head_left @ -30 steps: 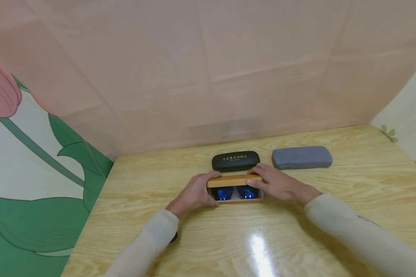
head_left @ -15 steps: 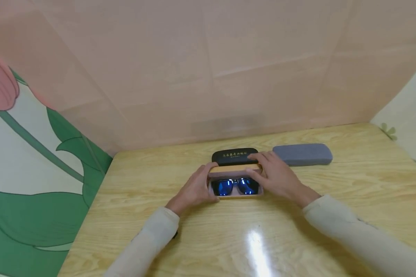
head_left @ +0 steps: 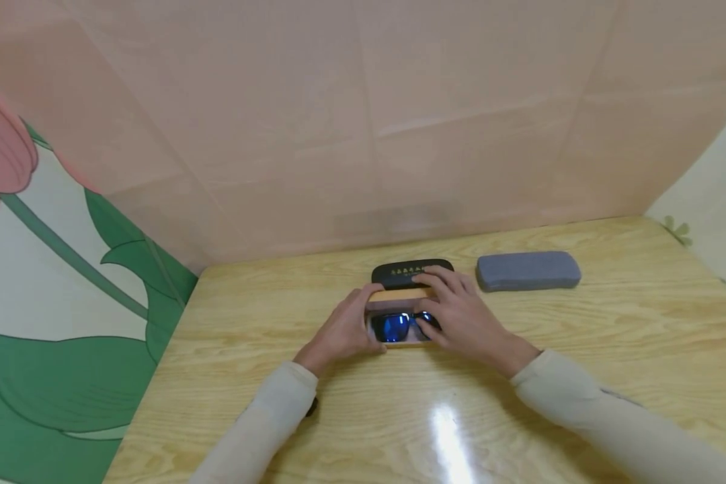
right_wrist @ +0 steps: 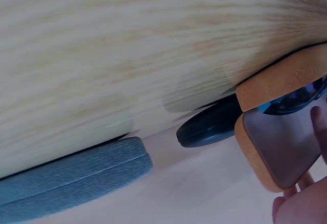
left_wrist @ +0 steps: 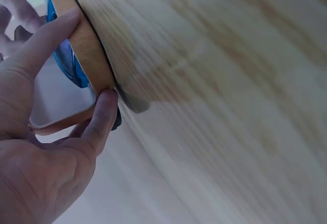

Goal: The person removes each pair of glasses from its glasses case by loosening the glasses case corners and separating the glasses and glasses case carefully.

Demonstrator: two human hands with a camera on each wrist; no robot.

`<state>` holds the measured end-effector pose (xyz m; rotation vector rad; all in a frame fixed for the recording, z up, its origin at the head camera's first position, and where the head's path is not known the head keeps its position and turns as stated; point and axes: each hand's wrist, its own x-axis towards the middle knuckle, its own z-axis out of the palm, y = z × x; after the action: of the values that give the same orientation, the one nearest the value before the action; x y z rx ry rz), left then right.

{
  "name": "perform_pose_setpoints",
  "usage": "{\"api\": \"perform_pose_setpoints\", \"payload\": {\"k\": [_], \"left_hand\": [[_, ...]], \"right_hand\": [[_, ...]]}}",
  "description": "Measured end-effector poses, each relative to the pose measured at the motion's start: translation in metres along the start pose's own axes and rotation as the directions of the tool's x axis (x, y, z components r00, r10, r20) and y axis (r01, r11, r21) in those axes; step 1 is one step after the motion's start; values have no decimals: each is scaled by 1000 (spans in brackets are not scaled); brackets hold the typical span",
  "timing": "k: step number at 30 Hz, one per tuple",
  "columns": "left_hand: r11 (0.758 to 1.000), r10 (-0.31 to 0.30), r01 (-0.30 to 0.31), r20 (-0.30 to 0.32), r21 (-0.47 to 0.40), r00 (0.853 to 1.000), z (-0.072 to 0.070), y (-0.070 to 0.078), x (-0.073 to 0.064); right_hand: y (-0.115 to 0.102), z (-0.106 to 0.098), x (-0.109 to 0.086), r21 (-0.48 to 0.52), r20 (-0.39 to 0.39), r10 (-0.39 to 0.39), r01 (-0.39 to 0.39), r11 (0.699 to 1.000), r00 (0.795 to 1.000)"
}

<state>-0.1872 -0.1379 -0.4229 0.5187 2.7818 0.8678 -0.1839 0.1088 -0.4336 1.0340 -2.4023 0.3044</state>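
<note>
An orange-yellow glasses case [head_left: 396, 296] stands with its lid raised on the wooden table, and dark sunglasses [head_left: 393, 328] with blue mirrored lenses lie inside it. My left hand [head_left: 346, 328] grips the case's left end, thumb at the front and fingers at the lid. In the left wrist view, two digits press on the orange wall [left_wrist: 92, 53] of the base. My right hand [head_left: 468, 316] reaches over the case's right end, fingers behind the lid and thumb on its inner side, over the right lens. The right wrist view shows the lid's pale lining [right_wrist: 281, 137].
Just behind the open case lies a black glasses case [head_left: 390, 274] with gold lettering, partly covered by my right fingers. A grey-blue glasses case [head_left: 529, 270] sits to its right. The wooden table [head_left: 248, 323] meets a pink-covered wall [head_left: 278, 134] at the back.
The lid has swung up and back, showing more of the sunglasses. My right hand has shifted left over the case and covers part of the right lens. My left hand keeps its grip.
</note>
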Motion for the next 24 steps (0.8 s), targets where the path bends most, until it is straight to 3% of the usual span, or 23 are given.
{"api": "perform_pose_setpoints", "payload": {"k": [12, 17, 24], "left_hand": [[1000, 12, -12, 8, 11, 1000, -3, -1, 1], [1000, 27, -27, 19, -5, 999, -1, -2, -1], [993, 107, -104, 59, -57, 993, -3, -11, -6]], "right_hand": [[-7, 11, 9, 7, 122, 125, -127, 992, 985], [-8, 10, 9, 29, 124, 153, -158, 987, 980], [-9, 10, 9, 43, 86, 146, -150, 988, 986]]}}
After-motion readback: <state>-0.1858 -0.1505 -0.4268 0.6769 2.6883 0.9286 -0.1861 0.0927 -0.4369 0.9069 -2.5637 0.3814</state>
